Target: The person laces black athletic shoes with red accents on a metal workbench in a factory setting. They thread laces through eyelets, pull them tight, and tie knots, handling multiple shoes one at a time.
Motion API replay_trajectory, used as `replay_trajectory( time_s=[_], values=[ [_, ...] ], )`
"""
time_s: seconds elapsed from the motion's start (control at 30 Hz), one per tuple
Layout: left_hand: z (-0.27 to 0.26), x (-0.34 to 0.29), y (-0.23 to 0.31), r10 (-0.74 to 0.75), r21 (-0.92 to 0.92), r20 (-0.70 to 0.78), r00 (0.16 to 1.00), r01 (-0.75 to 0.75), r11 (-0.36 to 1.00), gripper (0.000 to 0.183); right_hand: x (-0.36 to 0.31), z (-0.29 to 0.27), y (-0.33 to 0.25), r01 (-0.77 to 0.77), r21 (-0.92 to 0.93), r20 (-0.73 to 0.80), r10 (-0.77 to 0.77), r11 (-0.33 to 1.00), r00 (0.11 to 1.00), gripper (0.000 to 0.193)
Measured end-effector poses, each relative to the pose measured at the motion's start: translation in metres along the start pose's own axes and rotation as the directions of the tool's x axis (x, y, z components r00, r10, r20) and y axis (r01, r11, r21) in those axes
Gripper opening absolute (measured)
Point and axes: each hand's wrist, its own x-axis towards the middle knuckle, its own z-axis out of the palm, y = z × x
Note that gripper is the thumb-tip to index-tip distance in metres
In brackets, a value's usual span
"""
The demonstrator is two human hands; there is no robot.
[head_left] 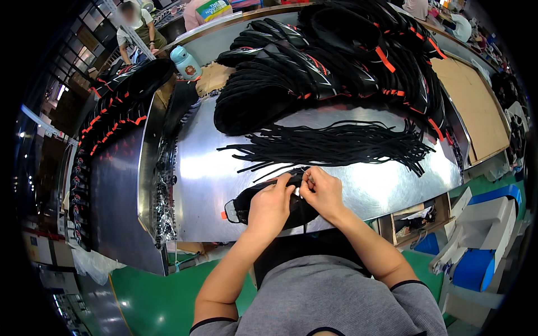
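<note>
A black shoe upper (242,197) with a grey patch and an orange tab at its left end lies at the table's near edge. My left hand (270,208) is closed on its top, thumb and fingertips gripping the middle. Close beside it my right hand (323,193) pinches at the same spot, fingertips almost touching the left ones. What the right fingertips hold is too small to make out; a small white bit shows between the hands. Just beyond them a bundle of loose black shoelaces (342,143) is spread sideways across the metal table (202,179).
Black uppers with orange tabs (280,78) are heaped along the far side. More uppers (112,106) hang left, past a raised metal divider (150,168). A blue bottle (186,63) stands far left. Right are a cardboard sheet (473,106), an open drawer (420,221) and a blue-white machine (476,241).
</note>
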Motion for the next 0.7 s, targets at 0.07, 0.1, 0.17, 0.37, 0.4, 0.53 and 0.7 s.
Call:
replay_trajectory(
  time_s=[0.07, 0.1, 0.17, 0.37, 0.4, 0.53, 0.7],
  values=[
    [0.004, 0.000, -0.001, -0.016, 0.051, -0.012, 1.000, 0.017, 0.999, 0.027, -0.005, -0.004, 0.005, -0.020, 0.113, 0.027, 0.017, 0.993, 0.999, 0.013],
    [0.004, 0.000, -0.001, -0.020, 0.056, -0.021, 1.000, 0.021, 0.998, 0.028, -0.006, -0.006, 0.007, -0.028, 0.184, 0.030, 0.023, 0.983, 0.999, 0.013],
    [0.006, -0.001, -0.001, -0.031, 0.064, -0.035, 0.999, 0.033, 0.997, 0.028, -0.011, -0.008, 0.012, -0.022, 0.323, 0.011, 0.020, 0.946, 1.000, 0.011],
    [0.010, 0.000, 0.000, 0.011, 0.141, -0.027, 1.000, -0.007, 0.990, 0.033, -0.012, -0.015, 0.023, -0.030, 0.395, -0.013, 0.038, 0.918, 0.999, 0.008],
    [0.009, 0.001, 0.000, 0.011, 0.136, -0.014, 1.000, -0.009, 0.991, 0.034, -0.010, -0.014, 0.018, -0.039, 0.382, -0.016, 0.048, 0.923, 0.999, 0.007],
    [0.001, -0.003, -0.003, 0.005, 0.012, 0.036, 0.999, -0.005, 1.000, 0.036, -0.006, -0.013, 0.017, -0.024, 0.366, -0.018, 0.033, 0.930, 0.999, 0.007],
    [-0.029, -0.020, 0.011, 0.171, 0.201, 0.213, 0.962, -0.215, 0.956, 0.026, -0.003, -0.022, 0.016, 0.068, 0.402, 0.034, -0.089, 0.913, 0.995, 0.014]
  ],
)
